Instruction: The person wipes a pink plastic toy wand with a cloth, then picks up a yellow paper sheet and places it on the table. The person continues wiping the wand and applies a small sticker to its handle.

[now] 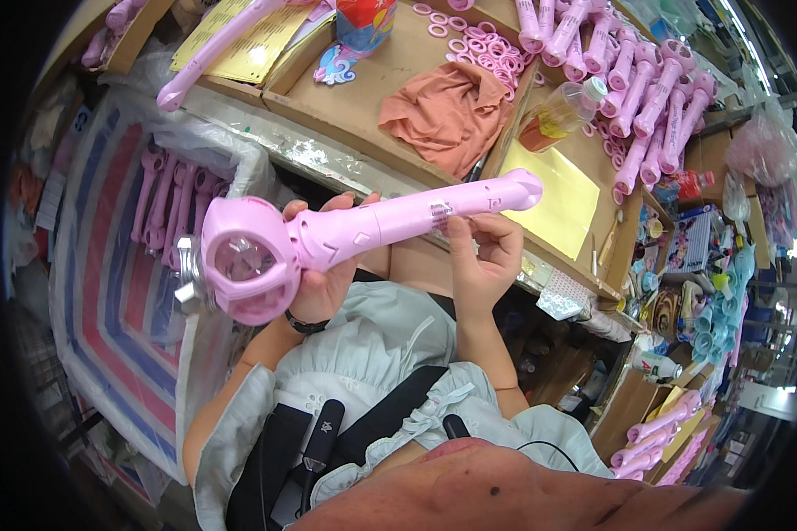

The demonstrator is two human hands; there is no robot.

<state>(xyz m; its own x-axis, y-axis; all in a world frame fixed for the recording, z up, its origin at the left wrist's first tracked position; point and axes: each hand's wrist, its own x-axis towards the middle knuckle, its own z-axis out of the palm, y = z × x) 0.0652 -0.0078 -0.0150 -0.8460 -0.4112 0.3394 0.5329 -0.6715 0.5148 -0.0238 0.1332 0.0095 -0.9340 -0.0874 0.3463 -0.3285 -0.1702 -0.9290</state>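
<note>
A pink plastic toy wand lies across the view above my lap. Its round head has a clear dome and points left. My left hand is wrapped around the neck just below that head, fingertips showing over the far side. On the handle sits a small label with printed writing. My right hand has thumb and bent fingers together at the handle's near edge, the thumb tip beside the label. Whether it also pinches the label's edge is not clear.
Cardboard trays hold an orange cloth, pink rings, a yellow sheet, a capped clear plastic bottle and piled pink wands. At left, a striped plastic-lined container holds more wands, with a metal clamp or fitting at its rim.
</note>
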